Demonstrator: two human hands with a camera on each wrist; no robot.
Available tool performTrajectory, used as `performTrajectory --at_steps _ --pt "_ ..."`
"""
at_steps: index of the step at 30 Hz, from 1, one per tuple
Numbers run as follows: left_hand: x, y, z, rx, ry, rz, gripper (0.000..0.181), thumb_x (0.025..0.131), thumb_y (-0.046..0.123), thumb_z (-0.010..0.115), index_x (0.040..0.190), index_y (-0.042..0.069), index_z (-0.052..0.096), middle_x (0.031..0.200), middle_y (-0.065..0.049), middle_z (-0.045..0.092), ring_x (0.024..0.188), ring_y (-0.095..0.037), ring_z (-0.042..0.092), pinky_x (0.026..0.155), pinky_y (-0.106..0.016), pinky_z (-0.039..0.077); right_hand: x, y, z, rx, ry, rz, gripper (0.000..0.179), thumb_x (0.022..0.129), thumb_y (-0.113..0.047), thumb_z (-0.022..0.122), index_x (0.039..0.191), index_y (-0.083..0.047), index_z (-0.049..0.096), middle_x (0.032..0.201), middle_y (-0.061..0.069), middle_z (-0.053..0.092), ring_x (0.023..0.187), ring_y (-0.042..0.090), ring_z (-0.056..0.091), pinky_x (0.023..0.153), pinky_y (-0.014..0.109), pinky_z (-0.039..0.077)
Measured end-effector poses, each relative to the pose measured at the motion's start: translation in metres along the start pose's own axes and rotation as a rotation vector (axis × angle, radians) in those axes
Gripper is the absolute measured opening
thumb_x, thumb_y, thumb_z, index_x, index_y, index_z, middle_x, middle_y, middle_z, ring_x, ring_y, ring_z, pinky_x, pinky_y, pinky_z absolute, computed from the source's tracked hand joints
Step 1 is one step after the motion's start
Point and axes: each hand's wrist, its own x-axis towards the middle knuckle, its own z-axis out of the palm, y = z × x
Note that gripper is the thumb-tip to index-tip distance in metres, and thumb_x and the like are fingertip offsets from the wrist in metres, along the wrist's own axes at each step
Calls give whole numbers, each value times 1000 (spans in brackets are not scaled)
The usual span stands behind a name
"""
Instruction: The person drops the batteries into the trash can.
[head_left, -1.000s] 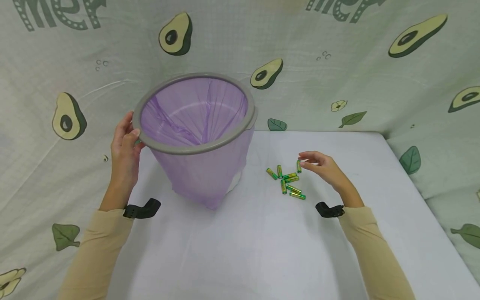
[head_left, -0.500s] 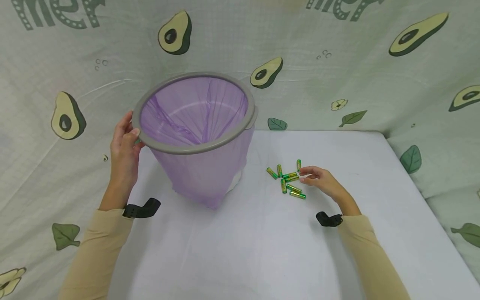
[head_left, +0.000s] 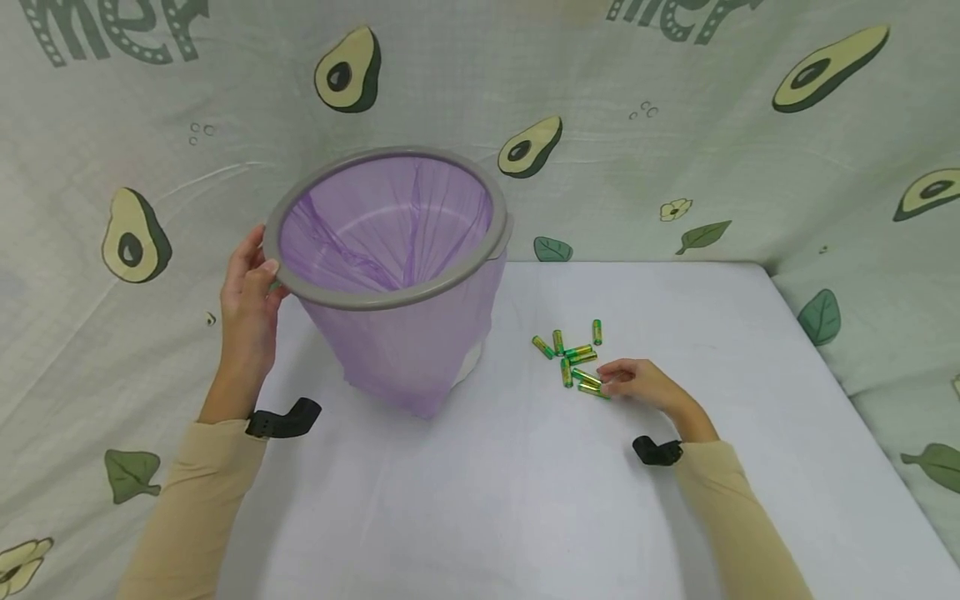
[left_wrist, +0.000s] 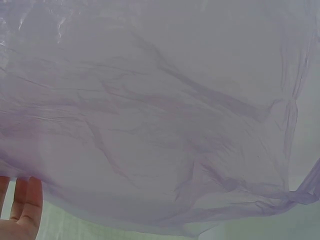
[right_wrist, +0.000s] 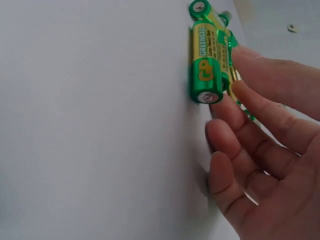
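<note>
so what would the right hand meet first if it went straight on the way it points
Likely the nearest green battery; the right hand is by its end, though contact is unclear.

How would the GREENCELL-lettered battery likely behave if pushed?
The battery would probably roll sideways, being a smooth cylinder on its side. Neighbouring batteries might stop it, as they lie close. Its shiny, hard-looking case should stay stiff.

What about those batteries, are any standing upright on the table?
No, the head view shows the batteries lying on their sides on the table.
</note>
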Motion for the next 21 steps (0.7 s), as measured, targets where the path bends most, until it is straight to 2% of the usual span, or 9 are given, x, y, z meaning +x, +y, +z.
performTrajectory --at_steps 4,11,21 --pt "0 0 0 3 3 5 49 89 10 46 137 7 42 118 -6 48 102 -14 49 79 -19 43 -3 4 2 -12 -16 8 43 81 -17 69 118 3 57 97 10 60 84 14 51 71 22 43" --pt "-1 0 0 10 -7 3 49 89 10 45 138 7 41 120 -6 47 103 -14 48 79 -19 44 -7 2 9 -56 6 -39 37 76 -11 73 105 3 55 88 10 52 80 18 45 69 24 39" --pt "-1 1 1 21 14 0 49 88 11 45 137 6 41 119 -6 47 102 -14 48 78 -19 43 -8 -1 13 -164 50 -61 27 76 -10 72 99 -1 60 87 6 51 81 18 44 72 27 39"
